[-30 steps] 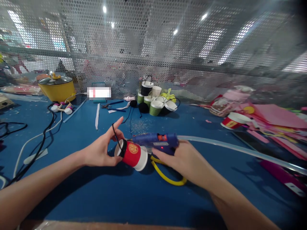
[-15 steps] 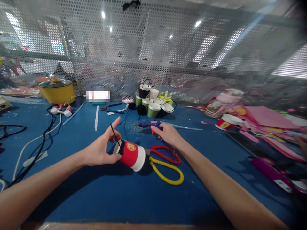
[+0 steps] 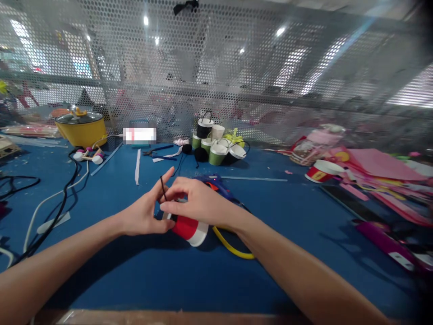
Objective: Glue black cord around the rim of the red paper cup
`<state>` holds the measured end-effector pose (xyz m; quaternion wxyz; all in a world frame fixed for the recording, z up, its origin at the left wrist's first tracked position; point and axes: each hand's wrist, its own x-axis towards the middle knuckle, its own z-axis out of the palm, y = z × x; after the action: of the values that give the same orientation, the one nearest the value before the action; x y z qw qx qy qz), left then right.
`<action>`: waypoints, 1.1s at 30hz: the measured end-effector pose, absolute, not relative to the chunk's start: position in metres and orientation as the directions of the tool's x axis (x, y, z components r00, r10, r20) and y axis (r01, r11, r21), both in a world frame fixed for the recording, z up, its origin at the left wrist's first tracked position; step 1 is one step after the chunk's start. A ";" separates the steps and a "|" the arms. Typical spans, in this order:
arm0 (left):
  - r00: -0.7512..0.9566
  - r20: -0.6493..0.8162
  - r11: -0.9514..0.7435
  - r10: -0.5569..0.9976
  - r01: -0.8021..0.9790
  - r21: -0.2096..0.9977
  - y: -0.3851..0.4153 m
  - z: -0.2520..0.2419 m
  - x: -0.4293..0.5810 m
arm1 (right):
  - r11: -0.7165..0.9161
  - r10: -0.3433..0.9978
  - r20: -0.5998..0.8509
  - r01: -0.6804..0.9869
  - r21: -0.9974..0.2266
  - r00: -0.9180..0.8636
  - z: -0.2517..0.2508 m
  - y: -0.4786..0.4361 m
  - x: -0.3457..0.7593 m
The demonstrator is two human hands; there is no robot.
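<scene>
Red paper cup lies sideways on the blue table. Left hand clamps its rim, and right hand pinches the black strip there. Hard squeezing might dent the rim, or the strip could slip loose.

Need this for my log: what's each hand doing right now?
Left hand: closed, holding the red cup.
Right hand: closed, pinching the black strip at the cup's rim.

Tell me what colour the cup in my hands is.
The cup is red with a white base; head view.
</scene>
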<state>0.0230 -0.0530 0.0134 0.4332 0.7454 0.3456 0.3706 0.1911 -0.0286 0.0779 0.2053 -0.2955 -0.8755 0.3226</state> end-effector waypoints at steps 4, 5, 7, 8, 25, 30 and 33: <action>0.487 0.267 -0.387 0.832 0.163 0.908 -0.051 0.010 0.022 | 0.499 0.722 0.181 0.322 -0.804 -0.668 0.079 -0.031 0.195; 0.482 0.271 -0.389 0.833 0.164 0.907 -0.050 0.010 0.022 | 0.453 0.748 0.166 0.312 -0.835 -0.643 0.078 -0.030 0.200; 0.482 0.280 -0.404 0.830 0.173 0.898 -0.050 0.009 0.022 | 0.369 0.793 0.128 0.302 -0.879 -0.596 0.075 -0.028 0.208; 0.486 0.288 -0.415 0.825 0.177 0.892 -0.050 0.008 0.022 | 0.341 0.812 0.116 0.303 -0.890 -0.572 0.072 -0.028 0.212; 0.551 0.368 -0.503 0.749 0.110 0.857 -0.057 0.007 0.025 | 0.329 0.831 0.063 0.398 -0.856 -0.553 0.042 -0.029 0.216; 0.574 0.387 -0.541 0.722 0.118 0.833 -0.059 0.007 0.025 | 0.364 0.800 0.029 0.447 -0.817 -0.599 0.040 -0.033 0.216; 0.582 0.376 -0.540 0.721 0.132 0.831 -0.057 0.007 0.023 | 0.371 0.797 0.016 0.469 -0.801 -0.603 0.042 -0.034 0.218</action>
<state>0.0230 -0.0572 0.0067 0.3977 0.7955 0.2683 0.3702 0.2176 -0.0344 0.0416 0.2062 -0.3948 -0.8019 0.3983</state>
